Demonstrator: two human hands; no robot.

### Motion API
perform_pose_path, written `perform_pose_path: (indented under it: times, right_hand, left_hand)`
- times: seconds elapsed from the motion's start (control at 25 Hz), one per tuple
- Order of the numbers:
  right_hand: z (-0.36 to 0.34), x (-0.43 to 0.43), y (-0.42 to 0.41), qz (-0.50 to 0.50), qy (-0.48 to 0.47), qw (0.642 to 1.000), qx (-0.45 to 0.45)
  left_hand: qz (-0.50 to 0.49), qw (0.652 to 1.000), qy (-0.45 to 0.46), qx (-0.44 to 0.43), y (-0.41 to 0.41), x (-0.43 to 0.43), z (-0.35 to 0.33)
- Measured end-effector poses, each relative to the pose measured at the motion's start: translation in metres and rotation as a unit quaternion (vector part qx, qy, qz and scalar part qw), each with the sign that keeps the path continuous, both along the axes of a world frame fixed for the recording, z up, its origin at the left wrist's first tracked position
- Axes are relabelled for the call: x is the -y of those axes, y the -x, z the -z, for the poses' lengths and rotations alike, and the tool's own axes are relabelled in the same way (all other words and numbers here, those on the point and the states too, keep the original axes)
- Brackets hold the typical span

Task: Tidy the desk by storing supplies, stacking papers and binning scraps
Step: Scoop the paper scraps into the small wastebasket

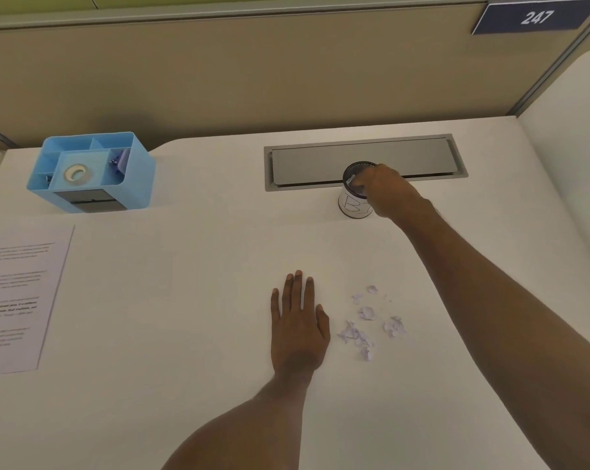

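Note:
A small white cup-shaped bin with a dark rim stands at the back of the desk. My right hand reaches over its mouth, fingers bunched at the rim; a bit of pale paper shows at the fingertips. Whether the fingers still pinch it I cannot tell. My left hand lies flat on the desk, fingers straight. Just right of it lie several small torn paper scraps. A printed sheet of paper lies at the left edge. A blue desk organiser with a tape roll stands at the back left.
A grey cable flap is set into the white desk right behind the bin. A beige partition wall runs along the back, with a blue "247" sign at the upper right.

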State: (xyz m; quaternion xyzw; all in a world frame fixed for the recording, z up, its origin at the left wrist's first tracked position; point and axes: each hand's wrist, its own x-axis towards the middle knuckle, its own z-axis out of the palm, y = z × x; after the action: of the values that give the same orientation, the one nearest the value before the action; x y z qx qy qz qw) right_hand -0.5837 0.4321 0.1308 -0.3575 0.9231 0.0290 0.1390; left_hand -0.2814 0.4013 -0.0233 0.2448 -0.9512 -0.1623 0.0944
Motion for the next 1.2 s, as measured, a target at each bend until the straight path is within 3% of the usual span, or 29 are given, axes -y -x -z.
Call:
perform_pose_path:
  times: [0.08, 0.2, 0.32, 0.56, 0.72, 0.88, 1.04, 1.2]
  right_hand:
    - [-0.003, -0.012, -0.008, 0.019, 0.095, 0.995, -0.026]
    - [0.003, -0.036, -0.039, 0.091, 0.294, 0.948, -0.078]
    - [0.024, -0.064, -0.093, 0.107, 0.365, 0.924, -0.019]
    - [0.075, -0.135, -0.219, 0.025, 0.296, 0.952, 0.077]
    - [0.105, -0.167, -0.266, -0.113, 0.205, 0.972, -0.003]
    - [0.116, -0.187, -0.264, -0.215, 0.114, 0.97, -0.014]
    - [0.117, -0.188, -0.232, -0.22, 0.08, 0.971, -0.04]
    - [0.112, -0.176, -0.199, -0.2, 0.113, 0.972, -0.056]
  left_hand:
    - [0.0, 1.0, 0.001, -0.002, 0.0, 0.0, 0.0]
    - [-0.004, 1.0, 0.0, 0.002, 0.0, 0.0, -0.001]
    - [-0.002, 1.0, 0.003, 0.011, 0.001, 0.001, -0.002]
    - [-0.002, 1.0, 0.003, 0.012, 0.0, 0.001, -0.001]
    - [-0.007, 1.0, 0.007, 0.022, 0.0, 0.0, -0.003]
    - [-0.01, 1.0, 0.011, 0.008, 0.0, -0.001, -0.005]
    - [-0.009, 1.0, 0.013, 0.003, 0.0, -0.001, -0.005]
    - [-0.007, 1.0, 0.02, -0.005, -0.002, -0.001, -0.003]
